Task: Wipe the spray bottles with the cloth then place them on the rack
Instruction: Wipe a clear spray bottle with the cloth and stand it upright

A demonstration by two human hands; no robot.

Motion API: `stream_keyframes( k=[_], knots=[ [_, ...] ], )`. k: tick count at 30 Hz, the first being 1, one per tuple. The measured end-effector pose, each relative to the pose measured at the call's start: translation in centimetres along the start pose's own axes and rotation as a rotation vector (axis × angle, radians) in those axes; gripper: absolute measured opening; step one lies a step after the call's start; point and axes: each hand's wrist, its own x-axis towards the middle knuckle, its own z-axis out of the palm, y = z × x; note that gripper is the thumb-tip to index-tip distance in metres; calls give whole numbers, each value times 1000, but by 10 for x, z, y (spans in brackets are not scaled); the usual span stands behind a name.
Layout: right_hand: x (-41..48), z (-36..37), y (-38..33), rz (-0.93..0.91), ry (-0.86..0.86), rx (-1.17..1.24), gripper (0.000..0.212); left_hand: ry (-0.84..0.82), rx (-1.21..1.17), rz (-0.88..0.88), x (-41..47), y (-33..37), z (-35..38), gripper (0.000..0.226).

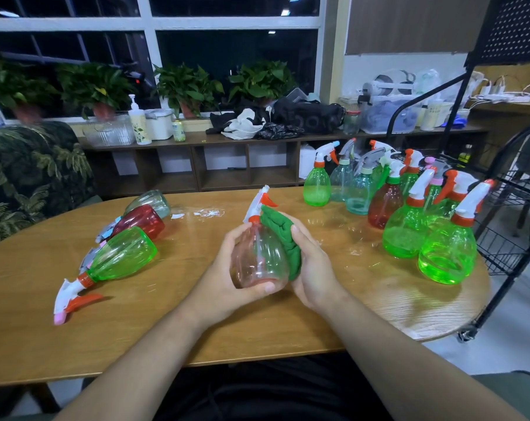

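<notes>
My left hand [227, 278] grips a clear pinkish spray bottle [259, 256] with a white and orange trigger head, held upright above the wooden table [166, 323]. My right hand [314, 268] holds a folded green cloth [283, 238] pressed against the bottle's right side. Three bottles lie on their sides at the left: a green one [121, 256], a red one [139, 221] and a pale grey-green one [151, 203]. Several upright bottles, green, teal and red [385, 202], stand at the table's right end. The black wire rack [513, 214] stands just right of the table.
A low wooden shelf [227, 153] along the far wall carries potted plants, a pump bottle, bags and boxes. A leaf-patterned chair [29, 177] stands at the left. Wet patches glisten on the table behind the held bottle.
</notes>
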Motion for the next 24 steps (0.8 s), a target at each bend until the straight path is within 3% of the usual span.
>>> stream_keyframes(
  k=[7, 12, 16, 24],
  knots=[
    [-5, 2, 2, -188, -82, -316, 34, -5, 124, 44, 3, 0, 4, 114],
    [-12, 2, 5, -494, -192, -757, 35, 187, 203, -5, 7, -7, 4, 113],
    [-14, 10, 10, -678, -277, -925, 34, 300, 144, -51, 9, -9, -1, 116],
    [-19, 6, 4, -550, -242, -794, 40, 283, -28, -62, 9, -8, -2, 103]
  ],
)
